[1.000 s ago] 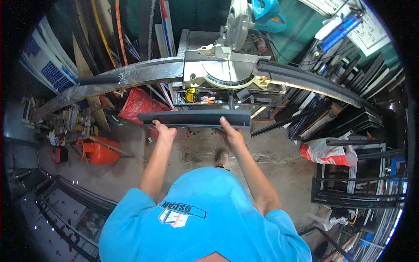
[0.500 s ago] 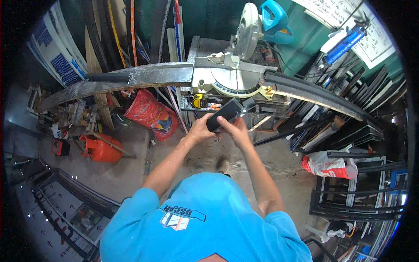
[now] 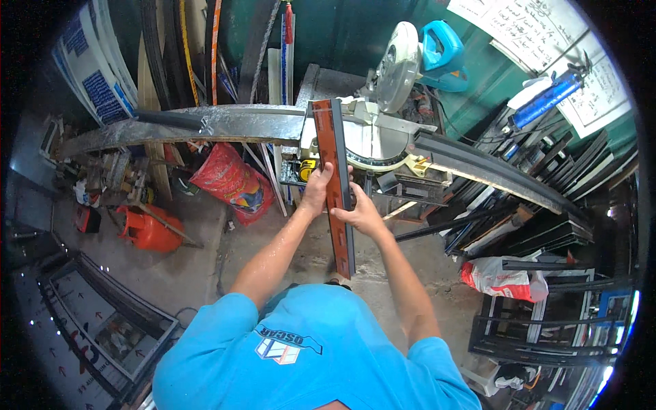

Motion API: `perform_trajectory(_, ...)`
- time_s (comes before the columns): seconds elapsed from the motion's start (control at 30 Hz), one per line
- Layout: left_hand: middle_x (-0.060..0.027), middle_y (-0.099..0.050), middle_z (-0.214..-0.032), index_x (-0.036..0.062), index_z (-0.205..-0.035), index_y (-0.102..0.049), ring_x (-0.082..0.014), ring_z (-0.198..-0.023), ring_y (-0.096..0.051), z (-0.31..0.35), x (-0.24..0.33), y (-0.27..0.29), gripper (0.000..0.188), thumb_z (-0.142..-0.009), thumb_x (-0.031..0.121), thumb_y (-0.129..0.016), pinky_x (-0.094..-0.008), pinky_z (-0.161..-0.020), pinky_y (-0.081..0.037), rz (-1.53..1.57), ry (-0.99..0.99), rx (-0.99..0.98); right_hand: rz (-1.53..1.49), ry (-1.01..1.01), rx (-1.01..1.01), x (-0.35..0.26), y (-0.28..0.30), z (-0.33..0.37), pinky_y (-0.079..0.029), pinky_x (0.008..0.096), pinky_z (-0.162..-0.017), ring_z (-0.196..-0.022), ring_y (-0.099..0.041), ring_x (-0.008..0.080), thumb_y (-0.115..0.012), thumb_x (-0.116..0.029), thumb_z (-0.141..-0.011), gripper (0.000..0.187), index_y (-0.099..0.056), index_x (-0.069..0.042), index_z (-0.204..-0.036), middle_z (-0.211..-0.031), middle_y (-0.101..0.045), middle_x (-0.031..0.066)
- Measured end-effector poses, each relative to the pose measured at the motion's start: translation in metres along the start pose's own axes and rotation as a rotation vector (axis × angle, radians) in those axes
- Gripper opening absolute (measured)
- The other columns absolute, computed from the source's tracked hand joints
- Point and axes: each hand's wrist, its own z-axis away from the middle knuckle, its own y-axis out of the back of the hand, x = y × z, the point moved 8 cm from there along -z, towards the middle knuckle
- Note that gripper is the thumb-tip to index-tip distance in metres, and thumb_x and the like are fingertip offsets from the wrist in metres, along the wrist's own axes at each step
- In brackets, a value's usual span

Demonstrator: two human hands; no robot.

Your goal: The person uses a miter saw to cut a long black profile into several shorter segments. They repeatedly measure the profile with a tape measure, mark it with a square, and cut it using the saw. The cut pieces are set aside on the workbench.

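A length of dark aluminium profile (image 3: 333,147), one face covered in orange-brown film, stands nearly lengthwise in front of my body. My left hand (image 3: 317,189) is closed around its left side, thumb on the orange face. Lower down, my right hand (image 3: 362,213) grips its right edge, with some fingers hidden behind. The profile's far end overlaps the left part of a mitre saw (image 3: 383,140), whose blade guard and blue handle are raised. A yellow and black tape measure (image 3: 308,169) lies just left of the profile. A short dark offcut (image 3: 389,183) rests right of it.
A long metal-topped bench (image 3: 253,126) runs left of the saw, and dark profiles (image 3: 471,154) lie along its right. Below stand a red sack (image 3: 232,181) and an orange gas cylinder (image 3: 152,229). A red-white bag (image 3: 506,279) sits on frames at right.
The profile has turned from a foreshortened, tilted pose to nearly lengthwise, so its orange face now shows. Both hands still hold it, and the view has shifted slightly.
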Motion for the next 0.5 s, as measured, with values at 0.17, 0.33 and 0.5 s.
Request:
perform_trajectory(0.17, -0.009, -0.067, -0.117, -0.0021, -0.129, -0.059, -0.018, -0.102, -0.062, -0.014, 0.005, 0.003, 0.066, -0.091, 0.049, -0.076, -0.0337, -0.091, -0.05, -0.401, -0.215, 0.287, 0.308, 0.021, 0.199, 0.001, 0.008, 0.001, -0.047, 0.047, -0.106, -0.126, -0.058, 0.0434, -0.089, -0.036, -0.07, 0.108, -0.03, 0.003, -0.152, -0.137, -0.055, 0.0325)
perform_trajectory(0.33, -0.0019, -0.065, -0.094, 0.001, -0.112, -0.066, -0.0126, -0.083, -0.059, -0.026, -0.007, 0.013, 0.047, -0.096, 0.044, -0.07, -0.0308, -0.075, -0.049, -0.31, -0.187, 0.342, 0.513, 0.386, 0.312, -0.034, 0.064, 0.0, -0.04, 0.0453, -0.115, -0.138, -0.047, 0.0423, -0.078, -0.027, -0.085, 0.081, -0.041, 0.007, -0.148, -0.146, -0.048, 0.0302)
perform_trajectory(0.5, -0.0026, -0.065, -0.089, -0.0025, -0.106, -0.068, -0.0114, -0.083, -0.054, -0.026, -0.033, 0.007, 0.055, -0.099, 0.051, -0.064, -0.0292, -0.074, -0.045, -0.441, -0.107, 0.267, 1.022, 0.493, 0.629, -0.113, 0.112, -0.025, -0.03, 0.0499, -0.121, -0.148, -0.033, 0.0406, -0.063, -0.014, -0.091, 0.071, -0.035, 0.004, -0.154, -0.164, -0.03, 0.0218)
